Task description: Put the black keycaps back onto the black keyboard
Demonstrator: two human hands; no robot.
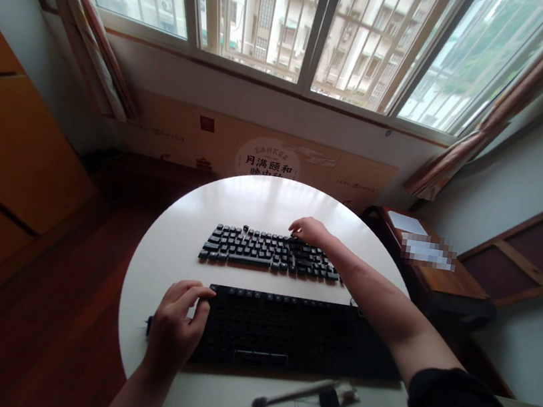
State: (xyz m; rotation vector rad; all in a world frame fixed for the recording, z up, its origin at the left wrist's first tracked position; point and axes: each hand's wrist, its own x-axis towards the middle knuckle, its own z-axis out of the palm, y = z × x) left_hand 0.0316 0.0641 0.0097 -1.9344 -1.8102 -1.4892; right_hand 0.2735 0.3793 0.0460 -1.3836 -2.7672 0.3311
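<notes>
A black keyboard (303, 336) lies across the round white table, with keycaps along its top row and most of its other key places bare and dark. My left hand (180, 322) holds the keyboard at its upper left corner, index fingertip beside the corner key. Beyond the keyboard, loose black keycaps (249, 251) are laid out in keyboard order. Over their back row, my right hand (311, 230) is closed in a pinch on a dark keycap (294, 235); the fingers partly hide it.
In front of the keyboard lie a brush (295, 395) and a wire tool with a black block (328, 401). A small dark object (149, 326) sits by the left table edge. A wooden stand (442, 281) with papers is at the right, below the barred window (315, 34).
</notes>
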